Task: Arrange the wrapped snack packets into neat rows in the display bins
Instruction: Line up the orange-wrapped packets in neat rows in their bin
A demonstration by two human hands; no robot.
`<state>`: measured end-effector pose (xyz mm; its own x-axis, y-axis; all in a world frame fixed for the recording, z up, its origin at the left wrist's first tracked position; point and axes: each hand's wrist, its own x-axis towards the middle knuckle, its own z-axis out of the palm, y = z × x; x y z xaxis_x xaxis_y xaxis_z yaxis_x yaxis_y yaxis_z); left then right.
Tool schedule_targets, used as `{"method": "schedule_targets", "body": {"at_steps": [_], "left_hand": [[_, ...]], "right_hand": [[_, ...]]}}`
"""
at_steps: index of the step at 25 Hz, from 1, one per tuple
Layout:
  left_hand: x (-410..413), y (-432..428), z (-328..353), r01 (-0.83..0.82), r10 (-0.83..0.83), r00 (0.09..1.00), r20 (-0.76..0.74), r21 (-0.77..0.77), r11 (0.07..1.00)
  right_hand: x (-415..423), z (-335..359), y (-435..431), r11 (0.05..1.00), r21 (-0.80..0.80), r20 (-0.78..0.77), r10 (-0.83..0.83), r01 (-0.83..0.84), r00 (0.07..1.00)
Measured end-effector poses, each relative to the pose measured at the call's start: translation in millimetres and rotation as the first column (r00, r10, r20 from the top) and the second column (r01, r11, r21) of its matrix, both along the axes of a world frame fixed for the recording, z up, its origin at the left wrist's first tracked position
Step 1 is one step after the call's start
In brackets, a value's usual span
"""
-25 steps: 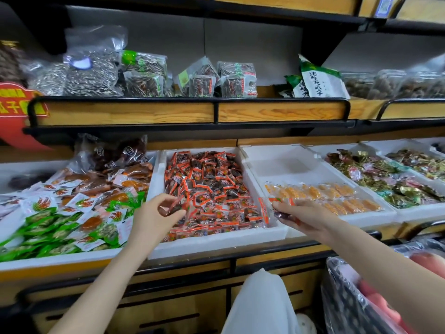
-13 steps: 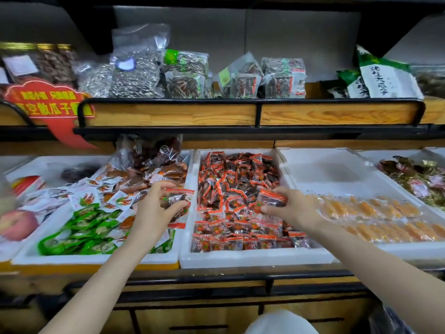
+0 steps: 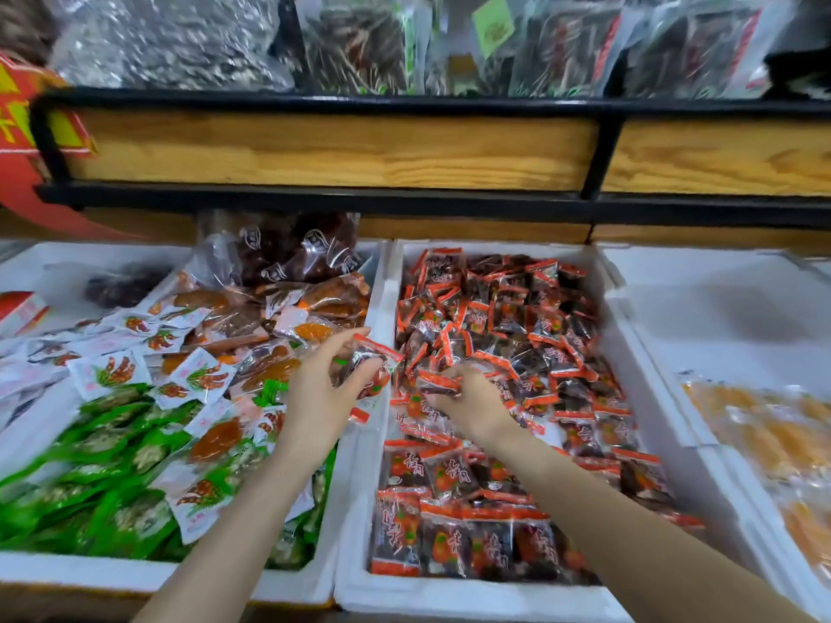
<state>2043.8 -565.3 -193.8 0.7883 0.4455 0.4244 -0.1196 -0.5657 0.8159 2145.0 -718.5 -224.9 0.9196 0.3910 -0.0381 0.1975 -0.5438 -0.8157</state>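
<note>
Left hand (image 3: 323, 397) just swung its pinched stray packet (image 3: 372, 368) toward the red bin (image 3: 449, 598), right hand (image 3: 470, 409) dropped in gripping another packet (image 3: 438, 383), back rows still messy.

Two hands show: left hand (image 3: 323, 397) and right hand (image 3: 467, 406). Four white bins stand in a row: far-left bin (image 3: 90, 256), second bin (image 3: 90, 571), middle bin (image 3: 449, 598), right bin (image 3: 719, 317). Red packets (image 3: 517, 335) in the middle bin number many dozens, too many to count; its front row shows four plainly. Green packets (image 3: 112, 501), white packets (image 3: 108, 375) and orange packets (image 3: 755, 424) are likewise past counting. The left hand holds several red packets, number unclear; the right pinches at least one. Above are two wood panels (image 3: 314, 150) and one red sign (image 3: 27, 182).
</note>
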Motion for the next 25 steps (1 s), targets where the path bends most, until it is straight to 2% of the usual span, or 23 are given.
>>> {"method": "schedule_targets", "body": {"at_steps": [2, 5, 7, 9, 12, 14, 15, 17, 18, 19, 21, 23, 24, 25], "left_hand": [[21, 4, -11, 0.008, -0.008, 1.0, 0.009, -0.036, 0.999], [45, 9, -24, 0.043, -0.042, 0.999, 0.019, -0.061, 0.997], [59, 9, -31, 0.074, -0.072, 0.997, 0.02, -0.094, 0.993], [69, 9, -35, 0.116, -0.114, 0.993, 0.017, -0.125, 0.985], [83, 7, -40, 0.171, -0.176, 0.984, -0.02, -0.158, 0.973], [90, 5, -45, 0.203, -0.219, 0.974, -0.062, -0.202, 0.958], [90, 2, -46, 0.226, -0.25, 0.965, -0.075, -0.239, 0.944], [92, -6, -51, 0.286, -0.321, 0.944, -0.074, -0.298, 0.911], [92, -10, -53, 0.317, -0.351, 0.934, -0.07, -0.294, 0.902], [91, -14, -56, 0.347, -0.38, 0.922, -0.073, -0.279, 0.895], [91, -20, -60, 0.414, -0.444, 0.891, -0.095, -0.23, 0.881], [88, -23, -60, 0.466, -0.478, 0.86, -0.181, -0.108, 0.878], [87, -22, -60, 0.482, -0.457, 0.847, -0.272, 0.029, 0.876], [87, -19, -62, 0.481, -0.372, 0.845, -0.384, 0.24, 0.843]], "right_hand": [[17, -16, 19, 0.998, -0.058, 0.03, 0.035, -0.033, 0.999], [34, -38, 35, 0.965, -0.241, 0.119, 0.135, -0.104, 0.984], [42, -51, 36, 0.937, -0.321, 0.124, 0.183, -0.135, 0.975], [42, -57, 32, 0.955, -0.267, 0.117, 0.163, -0.127, 0.98], [42, -58, 27, 0.978, -0.199, 0.217, 0.111, -0.068, 0.97], [37, -51, 23, 0.997, -0.071, 0.216, 0.057, -0.043, 0.975], [32, -46, 20, 0.998, 0.053, 0.159, 0.028, -0.037, 0.987], [22, -29, 11, 0.924, 0.381, -0.019, 0.058, -0.047, 0.998], [18, -23, 5, 0.874, 0.485, -0.076, 0.092, -0.043, 0.993], [18, -19, -2, 0.865, 0.499, -0.087, 0.114, -0.056, 0.99], [23, -21, -13, 0.925, 0.373, -0.052, 0.1, -0.074, 0.994], [31, -26, -24, 0.968, 0.249, -0.047, 0.054, -0.041, 0.997], [35, -29, -28, 0.977, 0.213, -0.053, 0.031, -0.019, 0.998], [40, -30, -31, 0.983, 0.181, -0.042, -0.001, 0.009, 0.999]]}}
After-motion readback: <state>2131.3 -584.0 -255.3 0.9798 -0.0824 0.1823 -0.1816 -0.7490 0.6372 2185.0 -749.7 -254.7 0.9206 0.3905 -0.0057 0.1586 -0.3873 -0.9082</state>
